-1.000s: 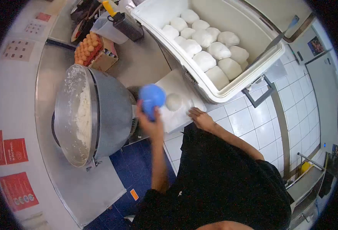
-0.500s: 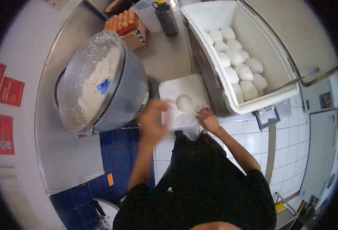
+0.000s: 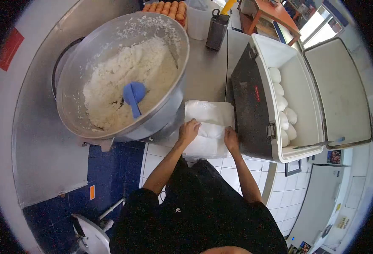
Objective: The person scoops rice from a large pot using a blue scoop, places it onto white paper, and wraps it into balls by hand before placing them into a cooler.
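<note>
A stack of white paper sheets (image 3: 209, 111) lies at the counter's front edge. My left hand (image 3: 189, 131) pinches the left side of a folded white paper (image 3: 212, 130) on the stack. At its right side my right hand (image 3: 231, 139) closes on the same fold. Whatever the fold covers is hidden. Left of the hands, a big metal pot (image 3: 165, 99) holds white rice (image 3: 110, 76) with a blue scoop (image 3: 135, 93) resting on it.
An open cooler box (image 3: 254, 101) with several white wrapped bundles (image 3: 281, 103) stands at the right. Behind are a tray of eggs (image 3: 165, 8), a clear plastic tub (image 3: 197, 21) and a dark metal holder (image 3: 217, 31). The steel counter (image 3: 205, 63) lies between pot and cooler.
The round white portion that showed on the paper is now covered by folded paper. Both hands have come to the fold's sides. The view has shifted, bringing more of the pot into sight.
</note>
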`<state>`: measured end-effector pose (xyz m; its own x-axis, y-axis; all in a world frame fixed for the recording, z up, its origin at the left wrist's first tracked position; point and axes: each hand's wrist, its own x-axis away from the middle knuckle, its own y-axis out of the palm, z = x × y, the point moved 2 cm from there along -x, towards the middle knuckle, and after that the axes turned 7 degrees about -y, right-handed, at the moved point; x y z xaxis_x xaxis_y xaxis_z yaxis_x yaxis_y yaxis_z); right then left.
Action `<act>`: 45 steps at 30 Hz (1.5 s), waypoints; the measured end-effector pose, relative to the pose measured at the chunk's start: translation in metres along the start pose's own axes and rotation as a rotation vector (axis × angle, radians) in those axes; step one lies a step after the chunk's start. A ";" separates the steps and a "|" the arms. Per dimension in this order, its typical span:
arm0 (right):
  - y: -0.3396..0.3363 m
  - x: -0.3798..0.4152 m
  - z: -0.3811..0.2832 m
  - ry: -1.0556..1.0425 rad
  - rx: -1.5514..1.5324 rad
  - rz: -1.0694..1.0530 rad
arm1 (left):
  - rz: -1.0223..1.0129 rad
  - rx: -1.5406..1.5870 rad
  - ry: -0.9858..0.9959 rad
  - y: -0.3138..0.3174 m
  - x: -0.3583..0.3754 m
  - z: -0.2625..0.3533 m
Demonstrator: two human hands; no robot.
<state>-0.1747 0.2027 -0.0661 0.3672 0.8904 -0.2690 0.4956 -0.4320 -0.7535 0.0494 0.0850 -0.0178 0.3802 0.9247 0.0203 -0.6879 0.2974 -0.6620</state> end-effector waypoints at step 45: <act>0.039 0.041 0.030 0.446 -0.423 -0.243 | -0.525 -0.008 -0.261 -0.108 0.096 0.174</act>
<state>-0.1640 0.2268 -0.1247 0.4518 0.8641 0.2216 0.8386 -0.3267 -0.4359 0.0526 0.1827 0.1855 0.5037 0.6821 0.5302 -0.4431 0.7308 -0.5193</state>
